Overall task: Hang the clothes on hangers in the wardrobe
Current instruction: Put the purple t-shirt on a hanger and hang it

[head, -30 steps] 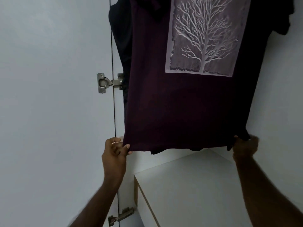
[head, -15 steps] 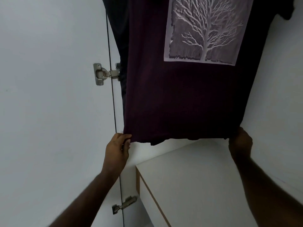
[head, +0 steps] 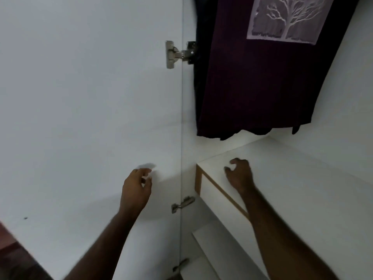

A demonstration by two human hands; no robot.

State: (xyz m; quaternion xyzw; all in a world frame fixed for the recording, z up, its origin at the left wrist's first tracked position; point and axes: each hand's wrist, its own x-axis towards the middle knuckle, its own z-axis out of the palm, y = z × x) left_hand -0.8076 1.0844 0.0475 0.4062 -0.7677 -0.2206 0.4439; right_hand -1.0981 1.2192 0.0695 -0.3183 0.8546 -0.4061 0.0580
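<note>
Two hands show, and both hold nothing. The left hand (head: pixel 137 186) hangs in front of the white door (head: pixel 80 98). Its fingers are loosely bent and a bit blurry. The right hand (head: pixel 240 175) is over the front corner of the white box (head: pixel 302 195), and its fingers are loosely bent too. It is hard to tell if that hand touches the top of the box.

One dark purple shirt (head: pixel 262 87) hangs inside the wardrobe, up high and well apart from both hands. It looks like soft cloth, and its bottom edge is wavy. The top of the shirt runs out of the picture. On the shirt is one pale square patch (head: pixel 286 19) with a white bare tree on it, all branches. One darker cloth (head: pixel 199 63) hangs just behind the shirt on the left side.

Three hinges of shiny grey metal sit along the door's edge. The top hinge (head: pixel 177 54) is beside the dark cloth. The middle hinge (head: pixel 182 205) and the bottom hinge (head: pixel 180 264) are lower down, near the box.

The door is flat and smooth. The box is flat and smooth too, with a thin light brown strip like wood along its front edges. A bit of red-brown floor (head: pixel 12 249) shows in the bottom left corner.
</note>
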